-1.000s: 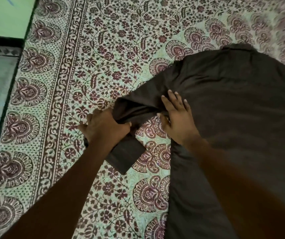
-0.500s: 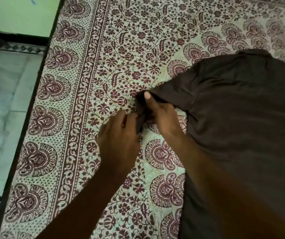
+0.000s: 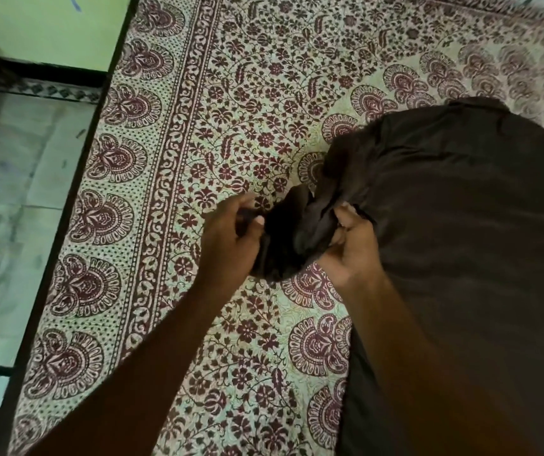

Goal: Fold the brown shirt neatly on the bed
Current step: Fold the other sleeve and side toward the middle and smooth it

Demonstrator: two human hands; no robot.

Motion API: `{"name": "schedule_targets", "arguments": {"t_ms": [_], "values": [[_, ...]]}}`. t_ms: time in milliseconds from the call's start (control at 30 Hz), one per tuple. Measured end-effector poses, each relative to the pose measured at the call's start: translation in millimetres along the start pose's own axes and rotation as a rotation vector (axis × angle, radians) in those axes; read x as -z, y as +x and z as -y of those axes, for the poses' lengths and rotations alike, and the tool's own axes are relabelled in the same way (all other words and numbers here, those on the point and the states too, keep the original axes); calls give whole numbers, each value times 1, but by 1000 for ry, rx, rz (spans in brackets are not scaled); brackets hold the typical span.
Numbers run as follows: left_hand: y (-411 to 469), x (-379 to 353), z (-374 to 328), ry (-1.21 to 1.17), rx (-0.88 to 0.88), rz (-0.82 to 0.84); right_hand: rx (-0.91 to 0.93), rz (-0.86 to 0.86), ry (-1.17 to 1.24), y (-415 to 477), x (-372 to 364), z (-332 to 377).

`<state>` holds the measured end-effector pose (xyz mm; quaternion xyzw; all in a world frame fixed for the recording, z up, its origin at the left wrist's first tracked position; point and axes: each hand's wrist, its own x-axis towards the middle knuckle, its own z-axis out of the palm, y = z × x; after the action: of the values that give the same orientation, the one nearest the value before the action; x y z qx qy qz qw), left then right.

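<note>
The brown shirt [image 3: 461, 209] lies spread over the right half of the bed [image 3: 231, 110], which is covered by a maroon-and-cream floral sheet. Its left sleeve [image 3: 292, 232] is bunched into a dark lump at the shirt's left edge. My left hand [image 3: 231, 245] pinches the outer end of that bunched sleeve. My right hand [image 3: 351, 248] grips the cloth where the sleeve meets the body. The shirt's lower right part is hidden behind my right forearm.
The bed's dark left edge [image 3: 76, 192] runs diagonally, with pale tiled floor [image 3: 10, 225] beyond it. A green wall [image 3: 50, 28] with a black skirting sits at the top left. Bare patterned sheet lies above and below the hands.
The sleeve, stretched flat a second ago, is now gathered into a bunch between both hands. My hands have shifted right toward the shirt's body, and the view has panned.
</note>
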<state>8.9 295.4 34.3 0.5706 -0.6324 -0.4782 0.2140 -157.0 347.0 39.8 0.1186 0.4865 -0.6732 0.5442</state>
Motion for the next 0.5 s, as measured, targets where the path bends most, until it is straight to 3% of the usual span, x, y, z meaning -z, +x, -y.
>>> {"name": "schedule_targets", "arguments": {"t_ms": [133,233,400,500], "values": [[22,-3,-11,555,-165,337,-12,13,84,-11,13,8],[29,-9,-17,907,-230,418,40,28,207,-23,19,16],[30,0,-34,1085,-301,348,151,-82,216,-37,26,16],[36,21,-29,890,-385,307,167,-121,315,-40,33,19]]}}
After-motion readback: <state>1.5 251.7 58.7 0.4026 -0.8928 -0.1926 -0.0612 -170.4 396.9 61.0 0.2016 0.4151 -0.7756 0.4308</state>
